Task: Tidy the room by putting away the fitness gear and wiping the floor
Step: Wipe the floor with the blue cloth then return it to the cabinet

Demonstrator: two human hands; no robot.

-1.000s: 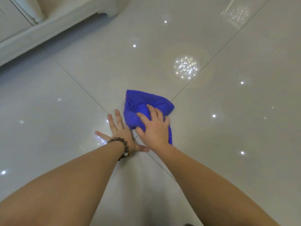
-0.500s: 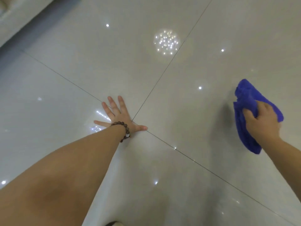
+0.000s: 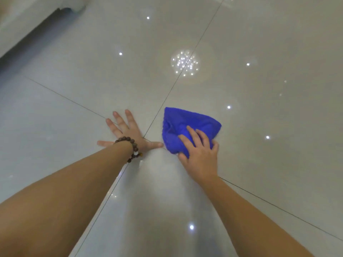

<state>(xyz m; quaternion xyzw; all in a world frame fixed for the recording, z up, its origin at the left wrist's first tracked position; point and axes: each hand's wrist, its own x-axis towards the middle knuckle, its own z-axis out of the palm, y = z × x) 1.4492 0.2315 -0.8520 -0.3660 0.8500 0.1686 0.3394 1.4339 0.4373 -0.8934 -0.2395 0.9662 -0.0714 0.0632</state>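
Observation:
A blue cloth (image 3: 185,127) lies bunched on the glossy tiled floor (image 3: 259,145), just right of where the tile joints cross. My right hand (image 3: 200,154) presses down on its near part, with the fingers spread over the fabric and the thumb along its lower edge. Flat on the floor to the left rests my left hand (image 3: 128,132), fingers splayed, a brown bead bracelet (image 3: 132,148) on the wrist. Its thumb tip almost reaches the cloth. No fitness gear is in view.
A pale piece of furniture (image 3: 27,19) with a dark gap under it stands at the top left. Ceiling lights reflect off the tiles.
My right hand has swept the cloth from the far right back to the left, close to my left thumb. My left hand stays planted on the floor.

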